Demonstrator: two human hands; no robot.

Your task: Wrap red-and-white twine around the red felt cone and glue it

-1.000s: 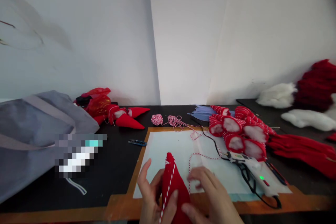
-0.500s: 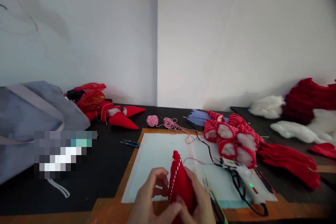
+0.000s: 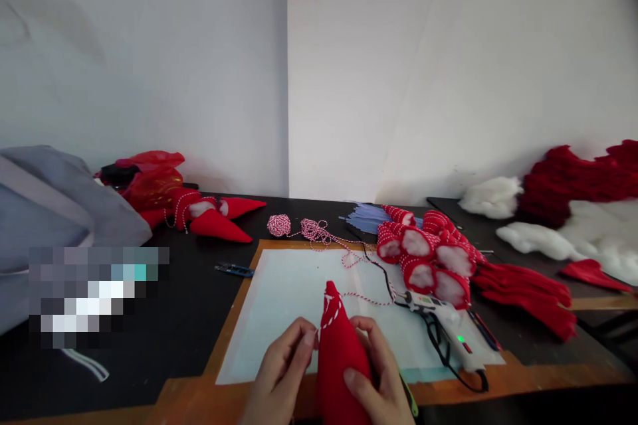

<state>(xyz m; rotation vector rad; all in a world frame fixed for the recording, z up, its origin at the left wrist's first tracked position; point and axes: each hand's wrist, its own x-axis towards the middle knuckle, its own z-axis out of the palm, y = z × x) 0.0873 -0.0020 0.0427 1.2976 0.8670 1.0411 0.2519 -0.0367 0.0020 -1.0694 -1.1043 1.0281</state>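
The left hand (image 3: 282, 372) and right hand (image 3: 376, 378) close narrowly on a red felt cone (image 3: 341, 372), fingertips pressed to its sides, holding it upright over a pale sheet (image 3: 264, 339). Red-and-white twine (image 3: 366, 301) trails from its tip toward a hot glue gun (image 3: 443, 325); the cone's base seems cut off from view.

The left hand (image 3: 280, 368) and right hand (image 3: 379, 378) are bare, with slim, tapering fingers and short nails, and show at the bottom centre of the frame, cut off by its lower edge.
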